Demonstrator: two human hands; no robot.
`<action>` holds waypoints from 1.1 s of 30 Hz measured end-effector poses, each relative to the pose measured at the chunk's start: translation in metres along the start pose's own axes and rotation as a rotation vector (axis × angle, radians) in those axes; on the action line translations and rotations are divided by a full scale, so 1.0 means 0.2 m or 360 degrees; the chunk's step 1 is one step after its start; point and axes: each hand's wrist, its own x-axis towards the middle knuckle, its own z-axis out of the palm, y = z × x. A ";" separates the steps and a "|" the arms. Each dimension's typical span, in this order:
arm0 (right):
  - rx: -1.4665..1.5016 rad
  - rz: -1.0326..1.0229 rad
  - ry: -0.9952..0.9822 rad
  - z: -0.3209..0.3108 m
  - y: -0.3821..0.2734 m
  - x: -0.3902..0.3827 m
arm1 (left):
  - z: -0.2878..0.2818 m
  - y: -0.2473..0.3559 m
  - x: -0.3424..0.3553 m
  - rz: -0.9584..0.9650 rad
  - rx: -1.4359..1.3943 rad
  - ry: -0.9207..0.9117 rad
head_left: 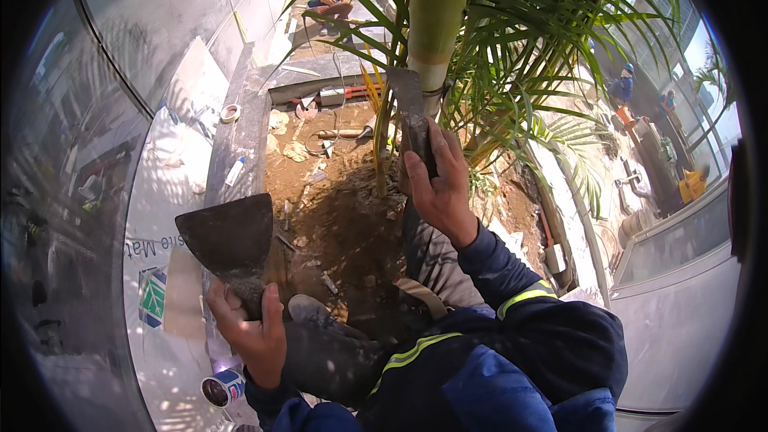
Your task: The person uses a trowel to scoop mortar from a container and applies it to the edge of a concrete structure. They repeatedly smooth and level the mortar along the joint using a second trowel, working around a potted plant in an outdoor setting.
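Observation:
My left hand (250, 334) is closed around the handle end of a wide, dark putty knife (228, 234), its broad blade angled up and to the left over the planter's edge. Higher up and to the right, my right hand (442, 192) grips a narrower putty knife (409, 96) with a dirty, greyish blade pointing away from me. That blade overlaps the pale green palm trunk (436, 20) in view; whether the two touch I cannot tell. A gap separates the two tools. Both handles are partly hidden by my fingers.
Below lies a soil bed (344, 208) with scattered debris, where my shoe (310, 310) shows. On the left ledge are a tape roll (230, 113) and a white tube with a blue cap (234, 172). A can (222, 388) lies lower left. People work farther off.

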 end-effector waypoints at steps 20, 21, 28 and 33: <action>0.1015 0.0569 -0.0986 0.21 -0.48 -0.39 | 0.04 0.13 -0.09 -0.0583 -0.0213 -0.0455; 0.1015 0.0504 -0.1025 0.20 -0.48 -0.42 | 0.03 0.10 -0.08 -0.0481 -0.0167 -0.0409; 0.1228 0.1018 -0.0866 0.12 -0.43 -0.25 | 0.02 0.05 -0.05 -0.0298 -0.0096 -0.0468; 0.0914 0.0154 -0.0849 0.21 -0.48 -0.39 | 0.07 0.01 -0.11 -0.0225 -0.0113 -0.0370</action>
